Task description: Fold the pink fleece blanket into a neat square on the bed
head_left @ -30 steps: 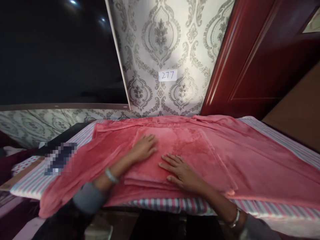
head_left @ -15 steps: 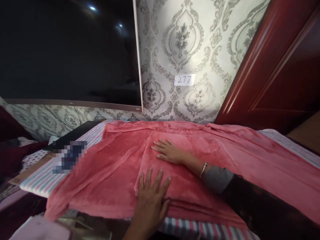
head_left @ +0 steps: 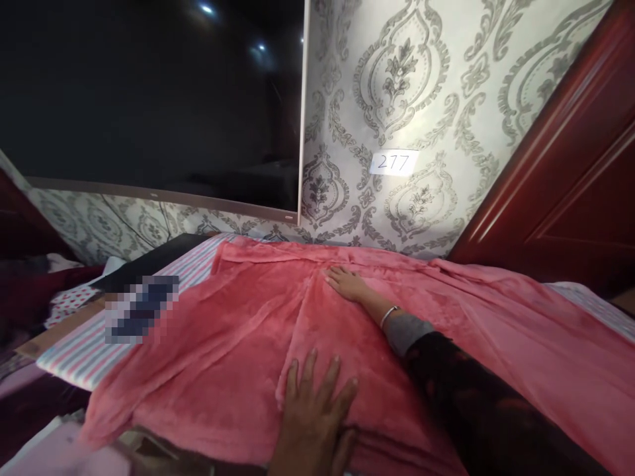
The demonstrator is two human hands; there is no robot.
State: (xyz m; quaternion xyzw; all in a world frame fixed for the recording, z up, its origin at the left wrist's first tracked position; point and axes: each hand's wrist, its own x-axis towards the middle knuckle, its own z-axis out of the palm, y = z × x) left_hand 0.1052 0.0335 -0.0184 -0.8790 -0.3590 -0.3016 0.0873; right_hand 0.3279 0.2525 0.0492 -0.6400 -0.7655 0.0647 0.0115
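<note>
A plush coral-pink blanket (head_left: 238, 337) is spread over the table, with a folded layer lying on its middle. My left hand (head_left: 315, 410) rests flat on the near left part of that fold, fingers spread. Farther back, my right hand (head_left: 347, 283) lies flat on the fold's far left corner, a silver bangle on its wrist and a dark sleeve behind it. Neither hand grips the cloth. The right forearm covers part of the fold.
Striped cloth (head_left: 79, 357) covers the table beneath the blanket. A blurred-out dark item (head_left: 143, 309) lies on it at left. Behind are a large television (head_left: 149, 99), patterned wallpaper, a paper marked 277 (head_left: 394, 162) and a red-brown door (head_left: 585, 198). A pink thing (head_left: 74, 453) sits low at left.
My right hand has slid away from me to the fold's far edge. The left hand stays on the near part of the fold. The whole view has shifted a little.
</note>
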